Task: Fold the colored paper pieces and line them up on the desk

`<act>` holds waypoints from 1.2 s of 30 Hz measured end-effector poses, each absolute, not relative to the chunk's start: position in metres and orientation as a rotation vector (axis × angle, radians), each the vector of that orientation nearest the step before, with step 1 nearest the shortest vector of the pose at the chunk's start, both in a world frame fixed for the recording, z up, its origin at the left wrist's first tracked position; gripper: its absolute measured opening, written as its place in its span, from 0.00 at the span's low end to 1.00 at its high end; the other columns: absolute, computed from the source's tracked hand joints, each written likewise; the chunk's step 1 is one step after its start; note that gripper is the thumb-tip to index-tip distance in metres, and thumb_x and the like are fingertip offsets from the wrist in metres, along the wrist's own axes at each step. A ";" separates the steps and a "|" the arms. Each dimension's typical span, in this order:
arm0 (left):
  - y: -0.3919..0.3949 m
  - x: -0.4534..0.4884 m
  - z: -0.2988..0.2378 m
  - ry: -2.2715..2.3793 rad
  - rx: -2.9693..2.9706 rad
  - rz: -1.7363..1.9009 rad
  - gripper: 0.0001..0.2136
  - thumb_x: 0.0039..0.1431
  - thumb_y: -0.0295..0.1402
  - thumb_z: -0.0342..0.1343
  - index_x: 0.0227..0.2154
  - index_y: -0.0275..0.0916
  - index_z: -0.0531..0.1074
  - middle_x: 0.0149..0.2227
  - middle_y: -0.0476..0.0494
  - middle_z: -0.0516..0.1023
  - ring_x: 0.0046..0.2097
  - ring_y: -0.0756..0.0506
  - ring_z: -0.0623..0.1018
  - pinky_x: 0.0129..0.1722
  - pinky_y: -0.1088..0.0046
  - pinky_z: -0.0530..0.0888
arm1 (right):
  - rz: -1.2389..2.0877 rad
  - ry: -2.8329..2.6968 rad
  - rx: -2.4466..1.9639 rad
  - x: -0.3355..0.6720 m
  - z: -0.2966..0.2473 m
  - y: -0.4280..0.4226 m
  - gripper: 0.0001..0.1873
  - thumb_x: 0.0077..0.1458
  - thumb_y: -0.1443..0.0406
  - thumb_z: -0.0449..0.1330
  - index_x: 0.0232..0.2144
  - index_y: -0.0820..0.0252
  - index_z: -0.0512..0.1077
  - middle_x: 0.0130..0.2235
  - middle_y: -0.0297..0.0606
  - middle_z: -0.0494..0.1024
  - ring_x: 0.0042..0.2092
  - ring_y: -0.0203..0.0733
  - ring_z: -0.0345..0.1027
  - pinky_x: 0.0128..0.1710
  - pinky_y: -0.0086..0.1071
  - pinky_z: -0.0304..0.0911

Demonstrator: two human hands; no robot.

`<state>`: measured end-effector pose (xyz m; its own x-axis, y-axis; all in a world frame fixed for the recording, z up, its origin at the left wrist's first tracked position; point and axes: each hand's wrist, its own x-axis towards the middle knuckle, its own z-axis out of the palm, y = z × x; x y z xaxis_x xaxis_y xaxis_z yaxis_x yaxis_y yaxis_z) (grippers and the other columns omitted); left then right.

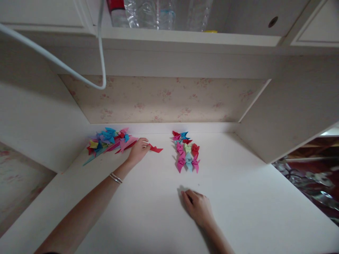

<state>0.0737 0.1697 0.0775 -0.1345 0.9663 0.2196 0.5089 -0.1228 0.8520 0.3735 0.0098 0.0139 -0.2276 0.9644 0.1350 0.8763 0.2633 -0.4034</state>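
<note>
My left hand (140,151) reaches to the right edge of a pile of folded paper. Its fingers are pinched on the end of a red paper crane (156,149), which points to the right just above or on the white desk top. The heaped origami pile (108,137) holds blue, pink, yellow, red and purple pieces, some lying flat and long. To the right, several paper cranes (188,158) stand close together in short rows, in pink, red, pale green and light blue. My right hand (198,207) rests on the desk below these rows, fingers curled in, with nothing visible in them.
White side panels (286,102) and a floral back wall (164,100) enclose the desk (148,211). Overhead, a shelf (185,38) carries clear plastic bottles (148,14). A white cable (102,63) hangs down at upper left. Patterned fabric (312,176) shows beyond the right edge.
</note>
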 end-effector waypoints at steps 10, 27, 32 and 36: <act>0.252 0.182 0.088 1.439 2.023 0.990 0.09 0.58 0.32 0.53 0.37 0.36 0.77 0.34 0.45 0.81 0.30 0.50 0.78 0.34 0.76 0.72 | 0.329 -2.157 -1.683 0.376 0.012 0.022 0.23 0.65 0.56 0.45 0.25 0.56 0.71 0.23 0.35 0.77 0.25 0.35 0.70 0.25 0.29 0.47; 0.350 0.293 0.077 1.645 2.214 0.630 0.11 0.56 0.28 0.52 0.35 0.41 0.79 0.40 0.41 0.81 0.43 0.45 0.77 0.45 0.71 0.69 | 0.300 -2.131 -1.706 0.374 0.008 0.030 0.18 0.64 0.60 0.47 0.25 0.56 0.69 0.22 0.31 0.74 0.22 0.34 0.68 0.24 0.30 0.44; 0.356 0.300 0.068 1.737 2.204 0.488 0.12 0.56 0.28 0.51 0.38 0.39 0.79 0.41 0.36 0.80 0.44 0.42 0.78 0.43 0.68 0.71 | 0.287 -2.138 -1.707 0.373 0.005 0.032 0.18 0.64 0.60 0.48 0.24 0.55 0.69 0.21 0.31 0.74 0.22 0.34 0.68 0.24 0.30 0.44; 0.355 0.298 0.065 1.792 2.211 0.421 0.12 0.57 0.29 0.51 0.40 0.38 0.79 0.42 0.34 0.79 0.46 0.40 0.77 0.44 0.66 0.71 | 0.275 -2.121 -1.699 0.374 0.003 0.033 0.18 0.63 0.60 0.48 0.23 0.56 0.68 0.20 0.32 0.74 0.22 0.34 0.68 0.23 0.29 0.45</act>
<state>0.2981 0.3553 0.0653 0.1953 0.9790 0.0580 0.9025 -0.2025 0.3802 0.3735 0.0326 0.0029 -0.1751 0.9661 0.1898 0.8859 0.2387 -0.3978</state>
